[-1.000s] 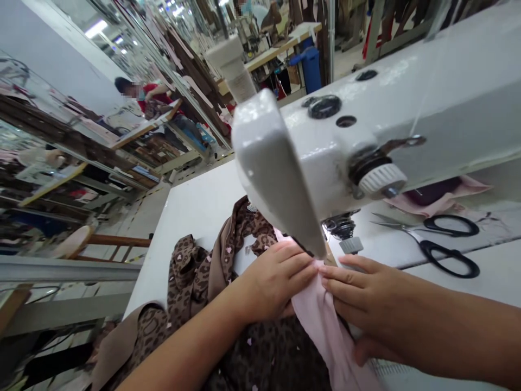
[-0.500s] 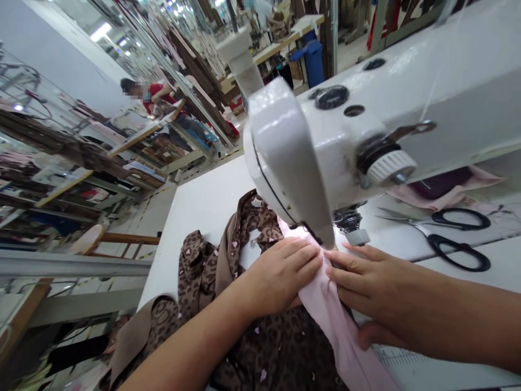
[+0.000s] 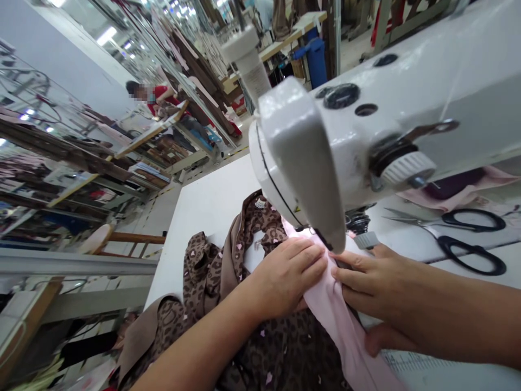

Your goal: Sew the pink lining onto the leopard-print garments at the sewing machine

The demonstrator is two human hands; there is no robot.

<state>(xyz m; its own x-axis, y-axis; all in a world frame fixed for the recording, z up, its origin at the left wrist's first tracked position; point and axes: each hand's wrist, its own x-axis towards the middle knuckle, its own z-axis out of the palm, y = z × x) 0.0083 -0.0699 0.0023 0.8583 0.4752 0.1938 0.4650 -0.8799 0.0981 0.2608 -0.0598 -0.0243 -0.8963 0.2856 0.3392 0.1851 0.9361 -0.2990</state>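
A strip of pink fabric (image 3: 331, 304) runs from under the white sewing machine head (image 3: 305, 157) toward me, lying over a brown leopard-print garment (image 3: 288, 347). My left hand (image 3: 291, 274) is closed on the pink fabric just before the needle area, fingers bent together on top and the thumb mostly hidden beneath. On the fabric's right edge rest the fingertips of my right hand (image 3: 378, 293); its fingers are stretched out and the thumb is apart. The machine head hides the needle and presser foot.
Black-handled scissors (image 3: 451, 233) lie right of the machine, near a pink and dark purple piece (image 3: 459, 187). A ruler scale (image 3: 407, 361) is at the lower right. Left of the white table (image 3: 199, 201) stands a wooden chair (image 3: 126, 239). A person in red (image 3: 163, 95) works farther back.
The whole view has shifted slightly, so most things sit a little farther right. Both hands stay at the pink fabric in nearly the same pose; any fabric feed is too small to tell.
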